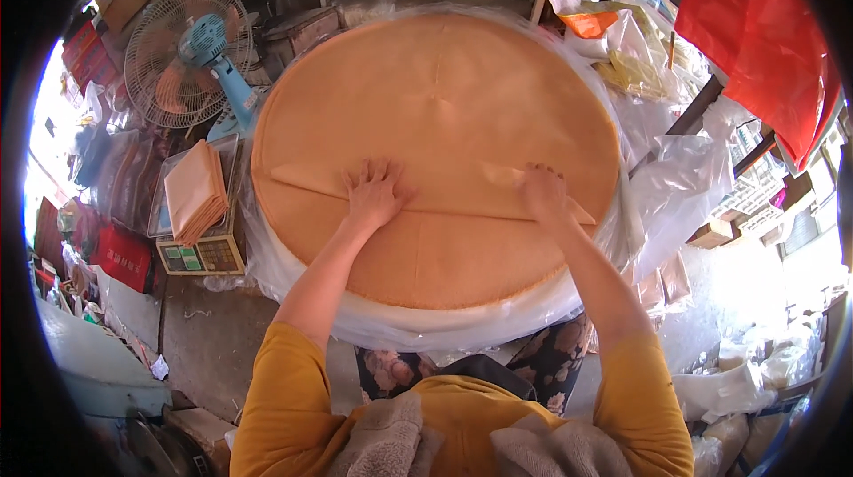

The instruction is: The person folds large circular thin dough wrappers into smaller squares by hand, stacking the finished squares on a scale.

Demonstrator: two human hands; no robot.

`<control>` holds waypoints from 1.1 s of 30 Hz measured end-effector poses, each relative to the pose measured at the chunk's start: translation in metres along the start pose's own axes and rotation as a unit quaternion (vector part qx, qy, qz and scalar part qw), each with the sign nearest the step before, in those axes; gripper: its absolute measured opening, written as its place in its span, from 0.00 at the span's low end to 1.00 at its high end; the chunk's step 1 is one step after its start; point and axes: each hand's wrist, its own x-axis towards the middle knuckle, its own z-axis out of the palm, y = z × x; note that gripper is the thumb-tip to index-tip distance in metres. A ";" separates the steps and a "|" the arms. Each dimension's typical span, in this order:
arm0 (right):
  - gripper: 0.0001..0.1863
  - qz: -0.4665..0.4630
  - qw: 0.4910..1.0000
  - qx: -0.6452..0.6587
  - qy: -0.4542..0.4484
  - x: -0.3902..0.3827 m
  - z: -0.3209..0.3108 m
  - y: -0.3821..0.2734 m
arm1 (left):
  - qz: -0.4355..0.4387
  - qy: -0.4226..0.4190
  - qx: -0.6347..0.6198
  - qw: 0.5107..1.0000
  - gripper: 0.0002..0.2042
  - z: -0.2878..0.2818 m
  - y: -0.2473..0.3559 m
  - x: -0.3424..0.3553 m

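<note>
Head view: bare left hand (378,195) and bare right hand (545,193) on a long, orange-tan, cloth-like flap (458,191)

We have both hands down on the flap, well apart from each other. Left hand: palm down, fingers spread, pointing away from the body. Right hand: fingers bent; we can't tell if it pinches the layer or just presses.

Key relation: flap lies right under the hands, long axis left to right, near edge roughly straight and slanting toward the body at its right end. Right hand sits closer to its end of the flap than left hand does to the other.

Flap lies across a large, round, orange-tan, cloth-like disc (440,259), part of which shows between flap and body. Clear plastic sheeting (426,335) skirts the disc's near rim. Off left we note a folded pile of peach sheets (195,193) and a blue fan with a round wire cage (206,40).
</note>
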 end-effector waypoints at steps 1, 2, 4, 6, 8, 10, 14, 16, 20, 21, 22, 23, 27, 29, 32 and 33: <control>0.10 0.002 0.999 -0.025 0.030 -0.006 -0.007 -0.015 | 0.004 -0.003 0.004 1.000 0.31 -0.001 0.003 0.001; 0.10 0.003 0.997 -0.046 0.058 -0.012 -0.010 -0.032 | 0.006 -0.007 0.011 1.000 0.31 0.000 0.003 0.001; 0.15 -0.100 0.992 -0.075 -0.007 -0.025 0.002 -0.041 | 0.015 -0.008 0.019 1.000 0.31 0.001 0.006 0.003; 0.21 -0.102 0.994 -0.044 -0.021 -0.046 0.030 -0.026 | 0.028 -0.010 0.027 0.999 0.31 0.004 0.003 0.008; 0.23 -0.077 0.997 0.002 -0.015 -0.055 0.028 -0.009 | 0.045 -0.063 0.030 0.997 0.29 -0.001 -0.039 0.006; 0.25 -0.022 0.983 -0.104 -0.150 -0.061 -0.021 0.007 | -0.030 -0.032 0.071 0.997 0.30 -0.005 -0.113 0.008; 0.24 -0.003 0.999 -0.024 0.023 -0.062 0.002 0.098 | -0.131 0.038 0.051 0.989 0.26 -0.019 -0.190 0.014; 0.25 -0.015 0.998 0.024 -0.056 -0.046 -0.020 0.111 | -0.115 0.013 0.001 0.993 0.25 -0.026 -0.211 0.036; 0.20 0.009 0.999 0.016 0.031 0.030 -0.034 0.132 | -0.051 0.027 -0.115 0.992 0.24 -0.044 -0.191 0.108; 0.19 0.026 0.997 0.068 -0.016 0.057 -0.032 0.147 | -0.050 0.030 -0.117 0.991 0.24 -0.030 -0.199 0.135; 0.18 0.017 0.994 0.103 -0.041 0.085 -0.028 0.140 | 0.023 0.064 -0.110 0.992 0.25 -0.009 -0.227 0.155; 0.17 0.015 0.989 0.133 -0.066 0.108 -0.028 0.138 | 0.100 0.100 -0.105 0.984 0.26 0.001 -0.245 0.175; 0.20 -0.002 0.970 -0.074 -0.233 0.158 -0.041 0.164 | 0.170 0.064 -0.064 0.981 0.27 -0.011 -0.214 0.255; 0.22 0.028 0.958 -0.078 -0.275 0.166 -0.039 0.182 | 0.110 -0.073 -0.020 0.991 0.29 -0.033 -0.180 0.277; 0.23 0.023 0.906 -0.066 -0.417 0.169 -0.052 0.176 | 0.090 -0.111 -0.044 0.989 0.27 -0.046 -0.190 0.283; 0.22 -0.005 0.930 -0.030 -0.365 0.161 -0.053 0.191 | 0.092 -0.115 -0.046 0.988 0.27 -0.052 -0.186 0.287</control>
